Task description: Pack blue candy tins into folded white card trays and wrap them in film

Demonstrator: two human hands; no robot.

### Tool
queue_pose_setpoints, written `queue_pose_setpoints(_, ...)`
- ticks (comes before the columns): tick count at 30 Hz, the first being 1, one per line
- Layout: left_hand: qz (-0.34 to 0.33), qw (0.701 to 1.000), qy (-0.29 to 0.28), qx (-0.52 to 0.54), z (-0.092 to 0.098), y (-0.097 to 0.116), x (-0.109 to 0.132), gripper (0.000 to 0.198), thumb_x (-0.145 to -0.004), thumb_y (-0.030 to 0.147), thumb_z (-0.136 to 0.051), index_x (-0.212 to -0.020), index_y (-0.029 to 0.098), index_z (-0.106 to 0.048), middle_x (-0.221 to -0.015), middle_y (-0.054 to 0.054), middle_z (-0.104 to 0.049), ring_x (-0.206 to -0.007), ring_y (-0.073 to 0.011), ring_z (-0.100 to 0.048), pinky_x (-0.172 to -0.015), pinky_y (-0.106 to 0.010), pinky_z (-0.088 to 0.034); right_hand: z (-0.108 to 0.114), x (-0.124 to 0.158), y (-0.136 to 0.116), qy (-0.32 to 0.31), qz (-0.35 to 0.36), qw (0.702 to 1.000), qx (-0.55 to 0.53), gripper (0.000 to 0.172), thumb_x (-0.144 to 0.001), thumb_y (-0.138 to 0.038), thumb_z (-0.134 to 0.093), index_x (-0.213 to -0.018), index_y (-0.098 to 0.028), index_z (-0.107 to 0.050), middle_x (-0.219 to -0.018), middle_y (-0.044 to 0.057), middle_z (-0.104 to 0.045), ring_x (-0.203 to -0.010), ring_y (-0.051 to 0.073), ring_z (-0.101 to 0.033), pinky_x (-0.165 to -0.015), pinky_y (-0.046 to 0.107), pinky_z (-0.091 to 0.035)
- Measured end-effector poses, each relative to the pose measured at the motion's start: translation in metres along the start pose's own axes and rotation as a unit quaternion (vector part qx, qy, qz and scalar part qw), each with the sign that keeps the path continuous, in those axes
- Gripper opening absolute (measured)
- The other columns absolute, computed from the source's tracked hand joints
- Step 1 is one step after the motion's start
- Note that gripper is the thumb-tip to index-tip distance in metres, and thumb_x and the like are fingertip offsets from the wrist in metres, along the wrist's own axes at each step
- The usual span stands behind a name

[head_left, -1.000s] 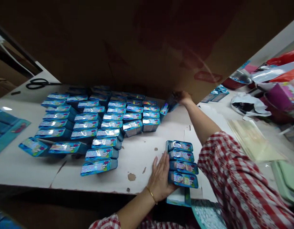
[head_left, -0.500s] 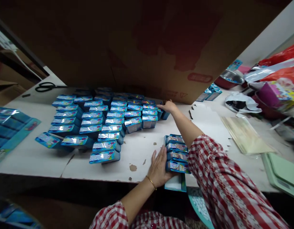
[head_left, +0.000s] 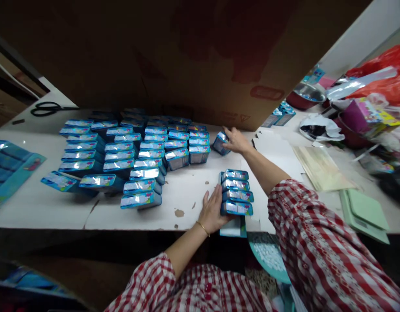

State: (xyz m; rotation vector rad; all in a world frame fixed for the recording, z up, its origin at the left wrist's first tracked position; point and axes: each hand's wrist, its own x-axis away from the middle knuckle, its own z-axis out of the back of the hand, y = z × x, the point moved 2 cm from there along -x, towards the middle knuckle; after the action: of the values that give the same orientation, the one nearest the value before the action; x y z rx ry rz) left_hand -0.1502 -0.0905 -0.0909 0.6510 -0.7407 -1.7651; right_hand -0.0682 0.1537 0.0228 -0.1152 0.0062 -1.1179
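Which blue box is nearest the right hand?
The lone box at the fingers of the right hand. It stands apart from the large group and the short row by the left hand.

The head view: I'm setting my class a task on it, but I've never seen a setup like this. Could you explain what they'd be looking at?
There is no machine: a camera on a person's head looks forward and down at their two bare hands. On the white-topped table, rows of small blue boxes stand before a large cardboard carton. Black-handled scissors lie at the picture's left.

The left hand rests against a row of four blue boxes in an open blue tray at the near edge. The right hand has its fingers on another blue box by the carton; how firmly it grips is unclear. Below the edge, a turquoise basin holds small white pieces.
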Motion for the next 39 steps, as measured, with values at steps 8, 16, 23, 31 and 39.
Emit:
queue_pose_setpoints(8,0.056,0.998,0.032,0.006,0.006,0.009,0.030,0.104,-0.065,0.056,-0.064,-0.142,0.011,-0.013,-0.146,-0.024,-0.023,-0.135,-0.0349,-0.023,-0.106,-0.055,-0.021,0.105,0.220,0.015,0.197,0.171,0.957,-0.127,0.082,-0.073,-0.047,-0.062,-0.143,-0.027,-0.024,-0.130,0.006,-0.043,-0.118,0.028,-0.043,-0.100,0.044,-0.037)
queue_pose_setpoints(16,0.026,0.987,0.135,0.081,-0.009,0.024,0.081,0.047,-0.082,0.029,-0.049,-0.125,0.011,-0.047,-0.122,-0.015,-0.054,-0.116,-0.0222,-0.049,-0.099,-0.038,-0.040,0.020,0.333,-0.042,0.175,0.235,0.950,-0.107,0.086,-0.072,-0.031,-0.060,-0.145,-0.026,-0.015,-0.135,0.011,-0.036,-0.119,0.029,-0.041,-0.095,0.044,-0.040)
queue_pose_setpoints(23,0.050,0.976,0.166,0.130,-0.010,0.021,0.079,0.039,-0.077,0.018,-0.052,-0.116,0.016,-0.057,-0.116,-0.010,-0.059,-0.108,-0.0192,-0.055,-0.097,-0.035,-0.044,-0.019,0.314,-0.066,0.090,0.229,0.969,0.033,0.081,-0.067,-0.028,-0.061,-0.141,-0.019,-0.028,-0.133,0.015,-0.039,-0.113,0.032,-0.041,-0.086,0.044,-0.037)
queue_pose_setpoints(31,0.058,0.974,0.156,0.155,-0.013,0.018,0.085,0.037,-0.081,0.018,-0.048,-0.116,0.019,-0.059,-0.117,-0.007,-0.060,-0.110,-0.0179,-0.055,-0.100,-0.035,-0.041,-0.009,0.293,-0.080,0.015,0.225,0.973,0.057,0.083,-0.069,-0.029,-0.061,-0.143,-0.021,-0.023,-0.144,0.011,-0.031,-0.124,0.031,-0.033,-0.097,0.044,-0.028)
queue_pose_setpoints(39,0.084,0.971,0.167,0.151,-0.002,0.015,0.080,0.031,-0.085,0.024,-0.041,-0.103,0.015,-0.065,-0.109,-0.010,-0.062,-0.105,-0.0183,-0.057,-0.098,-0.036,-0.043,-0.039,0.263,-0.067,0.018,0.238,0.971,0.016,0.092,-0.070,-0.073,-0.047,-0.142,-0.018,-0.027,-0.148,0.015,-0.024,-0.137,0.033,-0.017,-0.108,0.055,-0.005)
